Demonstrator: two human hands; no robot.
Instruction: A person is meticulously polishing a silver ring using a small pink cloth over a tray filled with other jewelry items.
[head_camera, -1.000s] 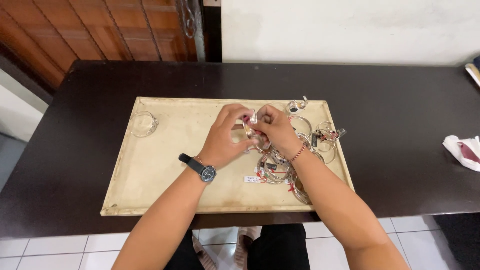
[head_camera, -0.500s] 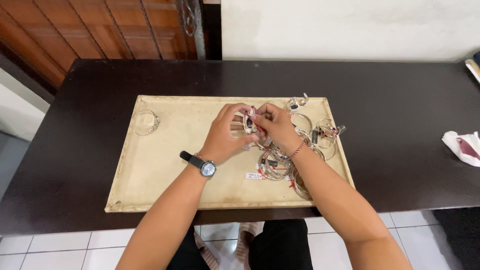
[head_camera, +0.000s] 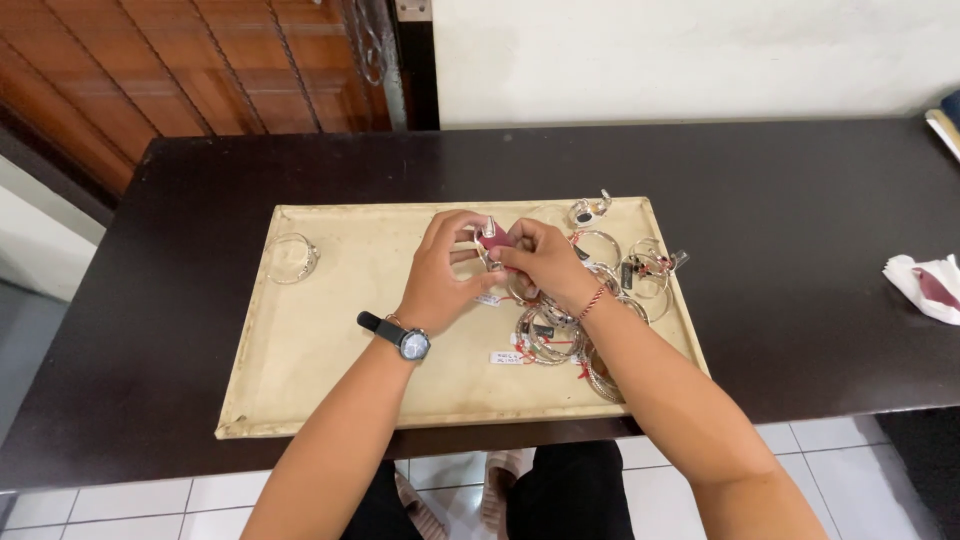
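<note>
Head view: a small bangle (head_camera: 490, 232) is clamped in the left hand (head_camera: 445, 272) above the tray (head_camera: 330, 330) while a pink cloth (head_camera: 497, 242) is pinched against it by the right hand (head_camera: 545, 262), so polishing seems in hand, and steady rubbing is judged to be called for next.

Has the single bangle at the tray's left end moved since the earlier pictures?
No. The lone bangle lies by the same upper left corner of the beige tray.
</note>
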